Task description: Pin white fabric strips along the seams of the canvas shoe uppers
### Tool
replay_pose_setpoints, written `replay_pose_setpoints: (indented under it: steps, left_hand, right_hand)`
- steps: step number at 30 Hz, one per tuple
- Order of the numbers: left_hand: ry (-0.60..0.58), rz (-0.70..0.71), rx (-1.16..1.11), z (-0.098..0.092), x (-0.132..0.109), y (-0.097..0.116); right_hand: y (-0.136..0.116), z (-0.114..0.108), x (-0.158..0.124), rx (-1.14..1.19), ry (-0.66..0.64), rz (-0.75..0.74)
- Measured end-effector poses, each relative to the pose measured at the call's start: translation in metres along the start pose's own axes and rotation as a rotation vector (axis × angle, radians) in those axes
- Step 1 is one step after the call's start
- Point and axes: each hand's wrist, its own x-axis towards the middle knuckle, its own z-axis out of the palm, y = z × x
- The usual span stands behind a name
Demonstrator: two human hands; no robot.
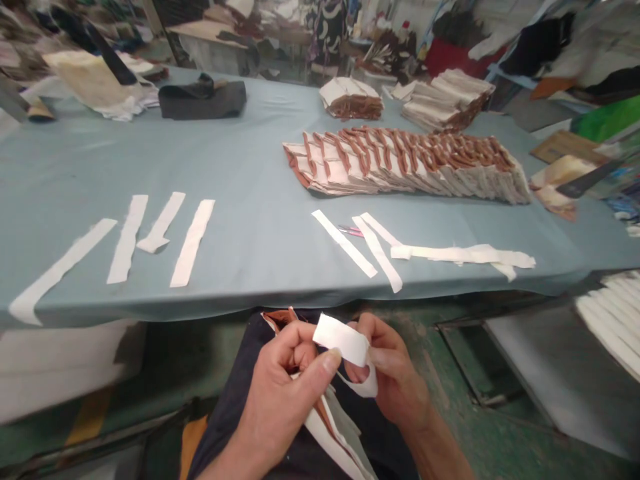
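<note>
A white strip [340, 339], curled into a loop, is pinched between my two hands above my lap. My left hand [285, 387] has its thumb and fingers closed on the strip's near end. The fingers of my right hand [393, 367] grip the same strip at its right side, where it bends back underneath. Below my hands, a folded brown and white fabric piece [333, 427] lies across my lap, partly hidden by my left hand. On the table in front, several loose white strips [193, 243] lie at the left.
The table [240, 167] has a blue-grey cover. More white strips [345, 243], pink-handled snips [351, 231] and a heap of strips [465, 255] lie at its right. Behind stand a row of folded brown and white pieces [405, 160] and a stack [350, 99]. A dark folded cloth [203, 100] rests further left.
</note>
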Motion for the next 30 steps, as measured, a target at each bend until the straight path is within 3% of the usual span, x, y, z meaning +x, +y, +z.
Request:
replay_pose_setpoints:
  steps: [5,12,17,22,25,27,30]
  left_hand:
    - [0.012,-0.011,-0.041,0.01,-0.008,-0.009]
    - [-0.038,-0.051,-0.012,0.018,-0.017,0.003]
    - [-0.129,-0.077,0.058,0.021,-0.018,0.008]
    - [-0.056,-0.005,0.193,0.023,-0.018,0.008]
    - [-0.065,0.034,0.227,0.021,-0.019,0.008]
    - [-0.096,0.082,0.248,0.017,-0.019,0.007]
    - [-0.155,0.181,0.328,0.011,-0.019,0.008]
  right_hand:
    - [0.01,-0.021,-0.017,-0.042,-0.009,0.052]
    - [0.012,-0.032,-0.04,-0.098,0.024,0.173]
    - [0.002,-0.03,-0.043,-0.154,-0.05,0.109]
    - [-0.018,-0.021,-0.038,-0.461,-0.032,-0.014]
    - [-0.02,-0.014,-0.036,-0.497,-0.047,-0.041]
    - [-0.015,-0.013,-0.032,-0.364,-0.044,0.062]
    - [-0.006,-0.019,-0.02,-0.069,-0.114,0.355]
